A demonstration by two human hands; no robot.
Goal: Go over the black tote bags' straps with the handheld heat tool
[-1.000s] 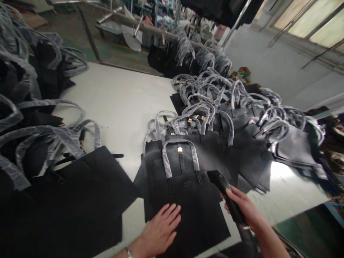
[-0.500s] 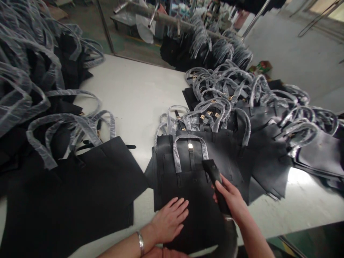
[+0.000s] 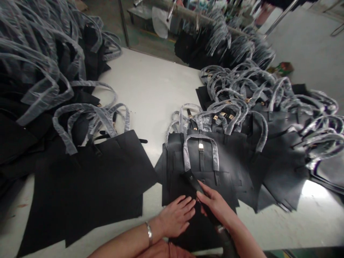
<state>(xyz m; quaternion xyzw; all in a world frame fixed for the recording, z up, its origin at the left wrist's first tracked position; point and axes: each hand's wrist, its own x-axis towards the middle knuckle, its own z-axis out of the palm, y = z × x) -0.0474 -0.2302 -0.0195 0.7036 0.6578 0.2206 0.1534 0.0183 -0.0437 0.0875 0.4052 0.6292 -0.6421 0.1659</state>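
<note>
My left hand (image 3: 177,215) lies flat on a black bag piece (image 3: 193,231), fingers spread, with a silver bracelet on the wrist. My right hand (image 3: 213,204) is wrapped round a black handheld tool (image 3: 197,187) with a thick hose at its rear. The tool's flat head is at the lower left end of the bag's plastic-wrapped handle (image 3: 201,138). A gold buckle (image 3: 201,146) on a black strap shows between the two handle ends. More bag pieces lie beneath and behind this one.
Black panels with wrapped handles (image 3: 91,179) lie at the left, beside a tall heap (image 3: 43,68). Piled bags (image 3: 279,154) cover the right side of the white table (image 3: 156,79). Behind it, more bags hang from a rail (image 3: 209,19).
My right hand has moved the tool left, from the right end of the handle to its left end. My left hand stays flat on the bag. The view has shifted slightly.
</note>
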